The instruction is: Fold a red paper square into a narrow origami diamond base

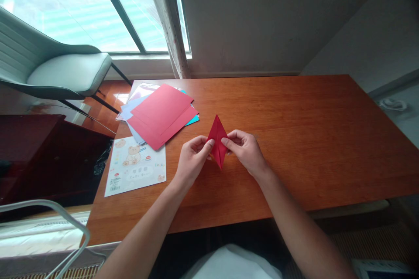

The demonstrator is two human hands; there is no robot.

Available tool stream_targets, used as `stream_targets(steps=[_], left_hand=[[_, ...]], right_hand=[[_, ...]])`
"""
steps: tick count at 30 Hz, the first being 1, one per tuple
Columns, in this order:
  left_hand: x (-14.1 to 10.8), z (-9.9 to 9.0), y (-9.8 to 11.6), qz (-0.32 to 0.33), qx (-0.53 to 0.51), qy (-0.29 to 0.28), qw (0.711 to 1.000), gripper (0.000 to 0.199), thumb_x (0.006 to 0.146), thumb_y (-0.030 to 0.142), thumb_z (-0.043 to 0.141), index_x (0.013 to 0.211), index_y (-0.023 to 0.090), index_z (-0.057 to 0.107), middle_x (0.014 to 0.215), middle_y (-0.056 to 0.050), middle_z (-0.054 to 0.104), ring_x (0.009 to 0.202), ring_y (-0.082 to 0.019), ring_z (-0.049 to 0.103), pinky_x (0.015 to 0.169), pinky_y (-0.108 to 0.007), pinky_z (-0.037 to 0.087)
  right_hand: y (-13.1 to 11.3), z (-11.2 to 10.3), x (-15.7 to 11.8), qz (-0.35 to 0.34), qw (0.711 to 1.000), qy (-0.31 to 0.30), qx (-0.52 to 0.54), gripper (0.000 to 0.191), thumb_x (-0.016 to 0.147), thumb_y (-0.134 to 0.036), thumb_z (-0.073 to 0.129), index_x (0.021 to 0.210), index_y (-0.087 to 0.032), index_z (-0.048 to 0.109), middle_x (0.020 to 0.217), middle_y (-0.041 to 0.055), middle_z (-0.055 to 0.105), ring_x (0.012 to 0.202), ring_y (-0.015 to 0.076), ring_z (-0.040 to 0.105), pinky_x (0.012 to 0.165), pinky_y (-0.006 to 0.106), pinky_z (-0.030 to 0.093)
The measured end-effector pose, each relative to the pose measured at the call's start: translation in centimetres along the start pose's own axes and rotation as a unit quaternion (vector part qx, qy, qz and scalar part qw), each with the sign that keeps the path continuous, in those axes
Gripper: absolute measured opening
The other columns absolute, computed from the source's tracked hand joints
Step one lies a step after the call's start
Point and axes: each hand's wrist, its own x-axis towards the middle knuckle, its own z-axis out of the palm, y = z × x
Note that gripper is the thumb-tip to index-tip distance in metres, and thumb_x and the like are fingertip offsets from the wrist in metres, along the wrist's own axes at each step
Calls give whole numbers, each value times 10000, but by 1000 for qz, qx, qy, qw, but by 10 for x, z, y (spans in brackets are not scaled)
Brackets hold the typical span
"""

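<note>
A piece of red origami paper (218,135), folded into a narrow diamond with a crease down its middle, is held above the table. My left hand (195,154) pinches its left corner, thumb on top and fingers curled beneath. At the right corner, my right hand (245,148) grips it the same way, with the thumb on the front face. The undersides of the fingers and the back of the paper are hidden.
Left of my hands lies a stack of red sheets (160,113) over blue and lilac ones. A white bear-printed sheet (137,168) rests near the left edge of the wooden table (310,139). A pale chair (68,72) stands by the window.
</note>
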Motion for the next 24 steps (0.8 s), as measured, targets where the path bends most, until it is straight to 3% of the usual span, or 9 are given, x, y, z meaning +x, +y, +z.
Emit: stream_targets(steps=[3,6,16,24], left_hand=[[0,2,-1,-16,-43,-25,999,308,745,401,827,907,155,735,851,-33,754,747,-150,667,657,-215,516],[0,3,-1,-28,-46,-49,997,336,710,387,850,927,143,771,854,-53,769,802,-187,688,680,-234,525],[-1,1,6,-81,-38,-56,994,380,659,388,885,919,124,800,756,-37,732,594,-102,564,533,-202,462],[-1,0,7,-87,-40,-53,994,373,667,397,883,903,122,797,793,-49,737,637,-109,584,556,-198,470]], right_hand=[[3,3,0,-18,1000,21,12,249,783,-430,779,765,-204,676,708,-8,702,632,134,614,594,248,489],[5,3,0,-29,1000,3,6,204,812,-406,756,809,-206,716,750,-6,706,650,127,590,599,245,465],[-22,-9,25,22,995,-97,-9,272,671,-424,839,817,-197,805,802,37,783,787,204,709,767,317,536],[-44,-2,61,13,998,-48,-34,191,613,-330,827,702,-171,773,699,21,746,653,146,648,671,285,525]])
